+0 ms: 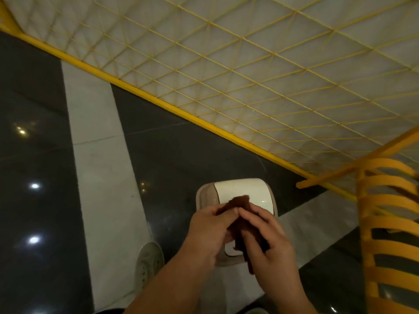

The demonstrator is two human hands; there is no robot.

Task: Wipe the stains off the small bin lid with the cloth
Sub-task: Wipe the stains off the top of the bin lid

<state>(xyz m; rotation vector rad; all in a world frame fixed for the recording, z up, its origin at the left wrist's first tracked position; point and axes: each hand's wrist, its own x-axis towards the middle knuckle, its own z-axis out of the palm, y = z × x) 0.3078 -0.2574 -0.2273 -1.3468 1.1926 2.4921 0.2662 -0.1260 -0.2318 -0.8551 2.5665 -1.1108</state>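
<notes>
Left hand [209, 227] and right hand [266, 236] both pinching a brown cloth [241, 223], held above a small white bin lid [243, 190], bin on the floor [170, 159]

A glossy dark floor [176, 155] crossed by pale stripes carries the small bin [238, 191], its white lid up. A light-coloured shoe [148, 262] stands on a stripe, near the bin.
</notes>
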